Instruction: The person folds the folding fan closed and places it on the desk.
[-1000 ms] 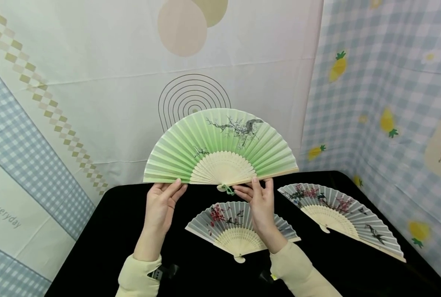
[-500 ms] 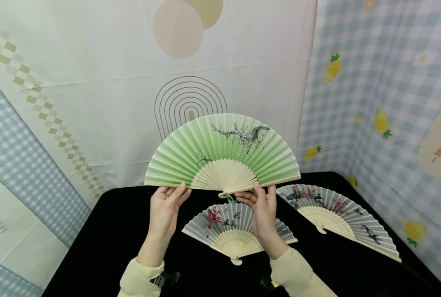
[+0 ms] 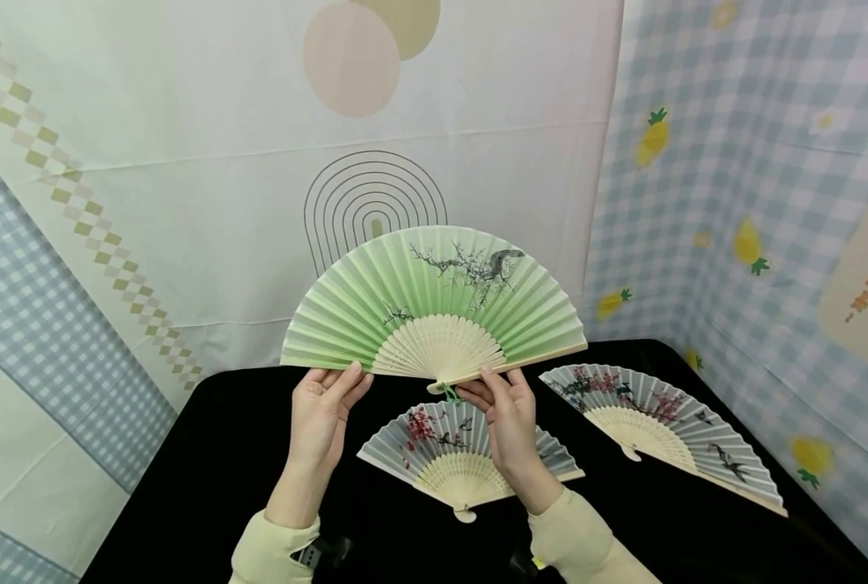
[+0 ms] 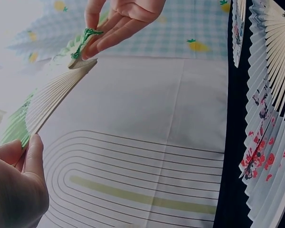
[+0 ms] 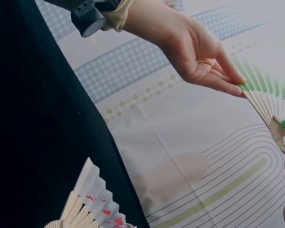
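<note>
A green folding fan (image 3: pixel 434 284) with pale wooden ribs and a dark branch print is spread wide, held up above the table in the head view. My left hand (image 3: pixel 322 418) pinches its left edge between thumb and fingers. On the other side my right hand (image 3: pixel 509 422) pinches the right guard stick close to the pivot. A green cord (image 4: pixel 83 42) hangs at the pivot in the left wrist view. Below lies a grey folding fan (image 3: pixel 444 454) with red blossoms, spread out and partly covered by my right hand.
A second grey folding fan (image 3: pixel 668 422), with blossoms and a bird, lies spread at the right of the black-covered table (image 3: pixel 193 487). Behind stands a pale cloth backdrop (image 3: pixel 208 227); a blue checked cloth (image 3: pixel 697 186) hangs along the right side.
The head view has shifted slightly, so the backdrop and table sit a little differently. Since half a second ago, the green fan and both hands have moved slightly left; both grips stay.
</note>
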### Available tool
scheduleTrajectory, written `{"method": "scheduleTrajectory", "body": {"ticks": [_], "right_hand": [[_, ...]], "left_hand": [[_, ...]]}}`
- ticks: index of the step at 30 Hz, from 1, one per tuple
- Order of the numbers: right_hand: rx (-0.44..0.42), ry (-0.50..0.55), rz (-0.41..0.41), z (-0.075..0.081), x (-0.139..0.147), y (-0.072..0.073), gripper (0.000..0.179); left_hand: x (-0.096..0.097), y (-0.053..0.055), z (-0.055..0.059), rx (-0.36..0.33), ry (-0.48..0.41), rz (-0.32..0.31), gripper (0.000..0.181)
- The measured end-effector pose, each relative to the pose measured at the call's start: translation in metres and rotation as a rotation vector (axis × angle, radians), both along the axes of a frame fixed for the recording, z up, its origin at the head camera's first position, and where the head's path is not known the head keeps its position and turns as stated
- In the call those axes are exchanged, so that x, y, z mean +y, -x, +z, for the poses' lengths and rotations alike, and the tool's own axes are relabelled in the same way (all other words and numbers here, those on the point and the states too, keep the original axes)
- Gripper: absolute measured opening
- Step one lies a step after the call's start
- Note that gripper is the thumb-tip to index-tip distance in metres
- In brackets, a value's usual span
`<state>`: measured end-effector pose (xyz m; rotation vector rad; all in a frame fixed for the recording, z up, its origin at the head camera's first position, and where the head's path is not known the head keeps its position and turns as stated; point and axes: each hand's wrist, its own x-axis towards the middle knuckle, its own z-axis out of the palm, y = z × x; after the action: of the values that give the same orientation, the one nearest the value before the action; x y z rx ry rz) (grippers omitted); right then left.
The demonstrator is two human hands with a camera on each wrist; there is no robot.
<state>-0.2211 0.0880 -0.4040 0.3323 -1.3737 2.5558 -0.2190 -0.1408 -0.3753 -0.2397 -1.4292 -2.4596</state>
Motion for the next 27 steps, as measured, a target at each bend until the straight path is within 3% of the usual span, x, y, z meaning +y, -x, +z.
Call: {"method": "scheduleTrajectory", "body": {"ticks": [27], "right_hand": [[-0.060,-0.056,0.102,0.0019,0.0003,-0.0010,0.030]], "left_hand": [[-0.0081,-0.0027,0.0030,-0.025,0.068,-0.029,0.033]]}}
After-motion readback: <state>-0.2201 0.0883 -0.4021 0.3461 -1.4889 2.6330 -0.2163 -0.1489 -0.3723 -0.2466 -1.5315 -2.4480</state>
